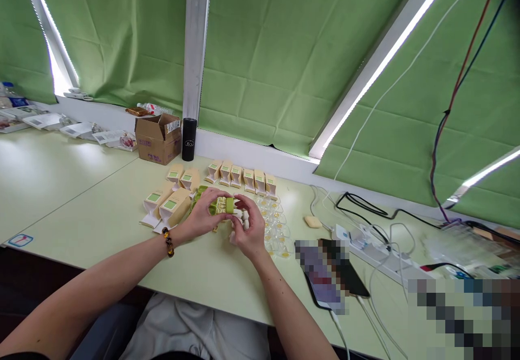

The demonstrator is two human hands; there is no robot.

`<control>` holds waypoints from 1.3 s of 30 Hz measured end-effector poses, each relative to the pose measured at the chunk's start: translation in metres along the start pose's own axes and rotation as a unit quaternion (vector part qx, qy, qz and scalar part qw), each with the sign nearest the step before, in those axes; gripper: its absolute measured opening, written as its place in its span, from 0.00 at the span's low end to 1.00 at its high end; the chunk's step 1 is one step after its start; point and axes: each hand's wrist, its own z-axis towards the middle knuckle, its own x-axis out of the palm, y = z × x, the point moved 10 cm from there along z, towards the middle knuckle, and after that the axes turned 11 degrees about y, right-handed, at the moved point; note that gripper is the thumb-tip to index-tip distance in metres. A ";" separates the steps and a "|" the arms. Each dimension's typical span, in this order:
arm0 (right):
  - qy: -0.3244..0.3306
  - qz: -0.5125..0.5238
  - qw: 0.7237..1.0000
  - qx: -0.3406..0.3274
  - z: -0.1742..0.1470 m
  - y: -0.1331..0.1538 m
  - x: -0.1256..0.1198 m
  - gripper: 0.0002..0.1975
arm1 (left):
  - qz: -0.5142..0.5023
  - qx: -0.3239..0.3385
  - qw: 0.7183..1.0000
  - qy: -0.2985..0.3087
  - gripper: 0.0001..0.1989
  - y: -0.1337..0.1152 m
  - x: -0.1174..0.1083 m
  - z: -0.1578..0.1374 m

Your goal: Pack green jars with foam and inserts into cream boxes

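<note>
In front of me, above the table, a small green-and-cream piece with raised lettering (226, 205) is held between both hands. My left hand (206, 212) grips its left side, thumb and fingers curled round it. The fingers of my right hand (251, 229) close on its right end. Small white rounded pieces (245, 221) show beneath my right hand; whether it touches them I cannot tell. Green pieces (199, 192) lie partly hidden behind my left hand. Clear plastic shells with yellow spots (278, 231) stand in rows just right of my right hand.
Cream cartons (174, 208) lie left of my hands, and a row of similar small cartons (237, 175) stands behind. Farther back are a cardboard box (156, 146) and a black tumbler (189, 140). Phones (319, 276), a power strip (365, 249) and loose cables occupy the right.
</note>
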 end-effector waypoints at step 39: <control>0.001 0.372 0.915 0.157 0.005 -0.056 0.000 0.23 | -0.197 -0.080 0.975 -0.067 0.29 0.044 -0.014 0.000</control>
